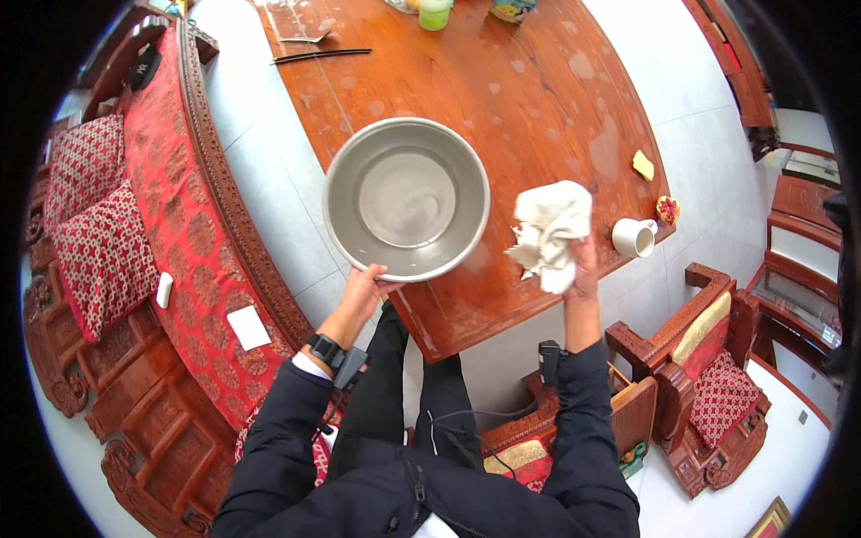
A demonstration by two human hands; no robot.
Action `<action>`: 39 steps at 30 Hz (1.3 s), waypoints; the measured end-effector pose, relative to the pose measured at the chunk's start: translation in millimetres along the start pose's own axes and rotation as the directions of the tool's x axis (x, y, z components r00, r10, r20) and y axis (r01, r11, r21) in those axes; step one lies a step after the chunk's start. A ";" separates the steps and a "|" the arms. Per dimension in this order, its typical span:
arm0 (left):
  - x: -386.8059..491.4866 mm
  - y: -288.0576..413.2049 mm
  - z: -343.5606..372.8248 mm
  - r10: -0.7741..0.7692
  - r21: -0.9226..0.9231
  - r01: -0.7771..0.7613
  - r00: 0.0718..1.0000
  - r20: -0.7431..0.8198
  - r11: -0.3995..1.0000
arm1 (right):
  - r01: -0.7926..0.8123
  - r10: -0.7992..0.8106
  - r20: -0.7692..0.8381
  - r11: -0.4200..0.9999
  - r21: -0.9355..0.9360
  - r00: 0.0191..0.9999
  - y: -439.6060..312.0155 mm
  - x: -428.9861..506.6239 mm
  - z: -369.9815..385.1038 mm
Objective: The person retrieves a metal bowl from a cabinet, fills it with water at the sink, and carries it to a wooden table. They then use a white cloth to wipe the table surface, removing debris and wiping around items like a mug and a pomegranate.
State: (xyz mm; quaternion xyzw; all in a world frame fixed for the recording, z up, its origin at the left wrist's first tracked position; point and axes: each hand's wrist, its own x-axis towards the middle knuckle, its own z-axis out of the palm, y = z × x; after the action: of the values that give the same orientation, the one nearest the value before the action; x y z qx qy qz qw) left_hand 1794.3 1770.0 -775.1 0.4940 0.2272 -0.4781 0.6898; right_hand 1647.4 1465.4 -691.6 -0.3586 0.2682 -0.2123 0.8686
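My left hand point(366, 292) grips the near rim of a round stainless steel basin point(407, 195), thumb on the rim and fingers beneath. Its inside faces up and shows no contents beyond a few small specks. The basin overlaps the left edge of the wooden table point(484, 296); whether it touches the tabletop I cannot tell. To its right, my right hand point(584, 269) holds a crumpled white cloth point(555, 228) over the table, with the fingers partly hidden by it. A white mug point(632, 238) lies on its side, right of that hand, near the table's corner.
Chopsticks point(321, 56) and a metal spoon point(306, 38) lie at the far left of the table, a green container point(434, 13) at the far edge. A yellow sponge point(643, 165) is at right. A carved wooden sofa point(195, 222) stands left, a wooden armchair point(706, 363) right.
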 end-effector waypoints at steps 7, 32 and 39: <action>-22.5 -42.2 6.7 0.015 -0.136 -0.007 0.999 0.051 0.991 | 0.141 0.096 0.225 0.530 -0.836 0.970 116.3 43.0 78.7; 72.3 1.4 25.8 0.041 0.341 0.052 0.964 -0.261 0.939 | -0.142 -0.481 -0.075 -0.104 -0.984 0.874 198.6 34.0 73.5; 71.5 0.9 32.9 -0.235 -0.414 0.208 0.972 -0.015 0.886 | -0.025 -0.170 -0.089 0.349 -0.937 0.981 224.4 15.0 107.9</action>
State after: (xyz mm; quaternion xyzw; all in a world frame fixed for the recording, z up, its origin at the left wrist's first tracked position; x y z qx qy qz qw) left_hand 1821.4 1709.5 -817.4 0.3245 0.3995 -0.4792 0.7110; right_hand 1765.2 1658.4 -797.0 -0.7807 0.3982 -0.0901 0.4730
